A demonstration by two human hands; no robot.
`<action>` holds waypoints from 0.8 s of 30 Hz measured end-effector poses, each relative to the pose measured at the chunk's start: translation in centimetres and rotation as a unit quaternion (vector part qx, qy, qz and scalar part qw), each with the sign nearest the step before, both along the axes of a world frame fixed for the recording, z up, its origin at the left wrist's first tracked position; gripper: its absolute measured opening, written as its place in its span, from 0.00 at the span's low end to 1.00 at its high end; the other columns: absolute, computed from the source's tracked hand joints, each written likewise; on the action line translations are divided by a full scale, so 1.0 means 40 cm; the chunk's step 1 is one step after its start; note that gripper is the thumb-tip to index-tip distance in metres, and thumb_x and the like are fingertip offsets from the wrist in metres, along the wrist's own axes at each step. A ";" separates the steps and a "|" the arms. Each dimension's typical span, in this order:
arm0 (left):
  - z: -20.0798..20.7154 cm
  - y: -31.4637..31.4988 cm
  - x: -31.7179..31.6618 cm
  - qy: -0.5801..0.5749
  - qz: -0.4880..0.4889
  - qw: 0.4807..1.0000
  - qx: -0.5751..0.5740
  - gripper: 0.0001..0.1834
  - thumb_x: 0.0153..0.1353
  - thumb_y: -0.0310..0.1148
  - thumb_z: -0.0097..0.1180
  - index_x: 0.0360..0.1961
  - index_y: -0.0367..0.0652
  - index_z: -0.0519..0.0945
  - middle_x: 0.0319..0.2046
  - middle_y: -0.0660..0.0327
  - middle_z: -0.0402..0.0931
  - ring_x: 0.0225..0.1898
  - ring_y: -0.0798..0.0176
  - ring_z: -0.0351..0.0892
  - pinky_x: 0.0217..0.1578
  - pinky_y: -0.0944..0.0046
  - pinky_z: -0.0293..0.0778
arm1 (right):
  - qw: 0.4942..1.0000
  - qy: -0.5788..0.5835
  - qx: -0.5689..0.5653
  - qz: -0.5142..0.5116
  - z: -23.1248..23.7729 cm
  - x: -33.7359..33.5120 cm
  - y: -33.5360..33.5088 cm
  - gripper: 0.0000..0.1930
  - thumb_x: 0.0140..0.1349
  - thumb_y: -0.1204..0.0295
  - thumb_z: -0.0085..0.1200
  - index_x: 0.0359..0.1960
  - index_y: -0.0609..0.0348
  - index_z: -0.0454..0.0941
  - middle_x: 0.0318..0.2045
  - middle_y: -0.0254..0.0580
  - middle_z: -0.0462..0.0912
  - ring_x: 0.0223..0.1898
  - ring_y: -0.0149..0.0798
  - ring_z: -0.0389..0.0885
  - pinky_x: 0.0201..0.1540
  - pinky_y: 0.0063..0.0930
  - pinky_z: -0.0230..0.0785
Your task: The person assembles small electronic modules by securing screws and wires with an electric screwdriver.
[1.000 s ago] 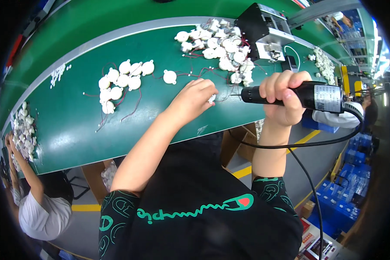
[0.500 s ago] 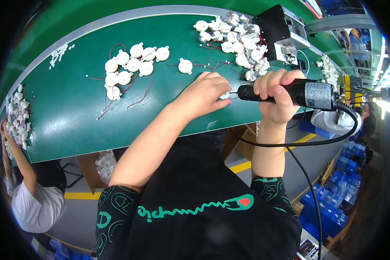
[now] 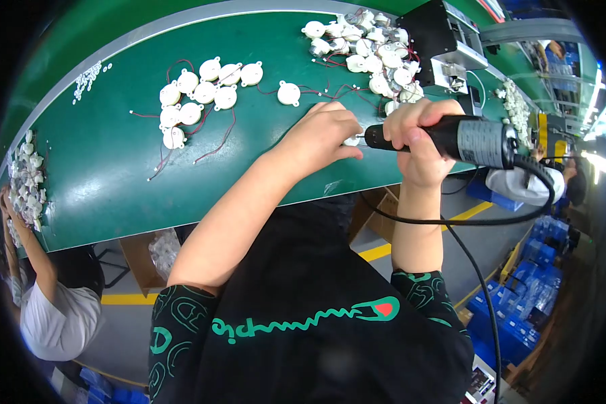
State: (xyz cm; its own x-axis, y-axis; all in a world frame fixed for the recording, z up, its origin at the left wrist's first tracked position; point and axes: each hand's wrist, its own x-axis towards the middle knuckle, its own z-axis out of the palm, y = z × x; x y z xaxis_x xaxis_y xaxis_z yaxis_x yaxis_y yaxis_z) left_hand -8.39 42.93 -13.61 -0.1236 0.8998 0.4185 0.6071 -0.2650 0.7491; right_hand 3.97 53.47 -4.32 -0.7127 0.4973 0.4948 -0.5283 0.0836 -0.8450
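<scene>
My right hand (image 3: 416, 138) grips a black electric screwdriver (image 3: 451, 139) held level, its tip pointing left. My left hand (image 3: 322, 135) pinches a small white round part (image 3: 351, 141) right at that tip, above the green table (image 3: 114, 168). A black cable (image 3: 478, 269) runs from the tool's rear down past my arm. Most of the small part is hidden under my fingers.
Finished white round parts with red wires lie in a cluster (image 3: 202, 94) at left, one lone part (image 3: 289, 93) sits near it, and a heap (image 3: 370, 50) is at the back. A black machine (image 3: 444, 40) stands behind. A co-worker (image 3: 47, 303) sits at lower left; blue crates (image 3: 518, 316) are on the floor.
The view has shifted, so the table and parts sit lower and to the right in the picture. Both hands stay together, tool tip still against the held part.
</scene>
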 end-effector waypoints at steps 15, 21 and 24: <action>0.031 -0.184 -0.075 0.229 0.198 0.950 0.078 0.22 0.37 0.27 0.76 0.35 0.39 0.79 0.43 0.58 0.82 0.50 0.48 0.79 0.49 0.50 0.75 | 0.938 0.122 -0.015 -0.324 0.143 0.144 0.314 0.14 0.58 0.85 0.54 0.46 0.66 0.70 0.23 0.41 0.74 0.21 0.36 0.73 0.28 0.38 0.73; 0.060 -0.237 -0.035 0.248 0.266 0.930 0.044 0.31 0.38 0.31 0.77 0.47 0.36 0.80 0.52 0.53 0.79 0.56 0.43 0.75 0.56 0.47 0.72 | 0.939 0.135 -0.013 -0.317 0.128 0.104 0.466 0.11 0.56 0.87 0.56 0.40 0.67 0.72 0.20 0.43 0.77 0.17 0.37 0.76 0.25 0.35 0.73; 0.091 -0.157 0.029 0.180 0.202 0.961 0.055 0.29 0.42 0.27 0.75 0.48 0.34 0.79 0.51 0.52 0.79 0.53 0.45 0.77 0.54 0.49 0.73 | 0.946 0.113 0.008 -0.305 0.123 0.077 0.483 0.09 0.56 0.87 0.56 0.37 0.66 0.73 0.20 0.43 0.78 0.19 0.37 0.78 0.25 0.33 0.72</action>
State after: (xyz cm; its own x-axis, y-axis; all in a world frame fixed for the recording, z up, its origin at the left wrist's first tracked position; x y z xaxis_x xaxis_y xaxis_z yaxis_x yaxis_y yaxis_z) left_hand -7.21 36.63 -9.98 -0.2833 0.7571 0.5887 0.8914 -0.0185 0.4528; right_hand 7.04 72.77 0.60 -0.1710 0.7735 0.6103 -0.5439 0.4424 -0.7130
